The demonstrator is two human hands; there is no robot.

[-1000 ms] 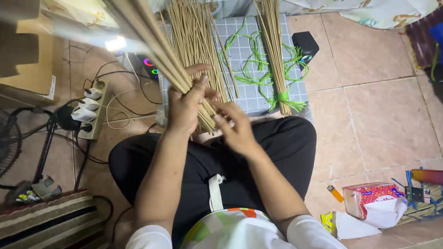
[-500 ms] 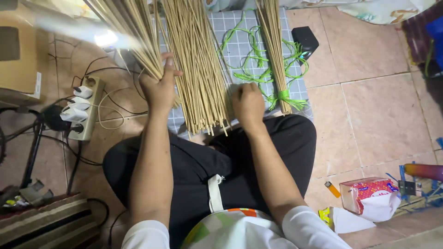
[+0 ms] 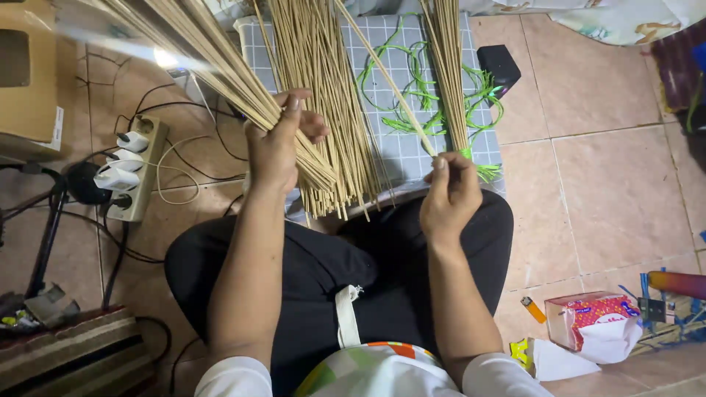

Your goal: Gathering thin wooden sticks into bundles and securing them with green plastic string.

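Observation:
My left hand [image 3: 283, 143] grips a thick bundle of thin pale bamboo sticks [image 3: 213, 62] that slants up to the left. My right hand [image 3: 450, 192] pinches the near end of a single stick [image 3: 386, 77] that angles up and left across the mat. Between my hands a loose pile of sticks [image 3: 323, 103] lies on a grey checked mat [image 3: 404, 151]. A tied bundle of sticks [image 3: 450, 81] lies on the right of the mat, among green plastic strings [image 3: 412, 95]. I sit cross-legged in black trousers just below the mat.
A power strip with white plugs and cables [image 3: 132, 173] lies on the tiled floor at left, beside a cardboard box [image 3: 29, 81]. A small black box [image 3: 498, 66] sits by the mat. A tissue pack [image 3: 592, 327] and an orange lighter [image 3: 535, 309] lie at lower right.
My left hand has lifted with its stick bundle and closed round it. My right hand has moved right, off the loose pile, and now pinches one single stick.

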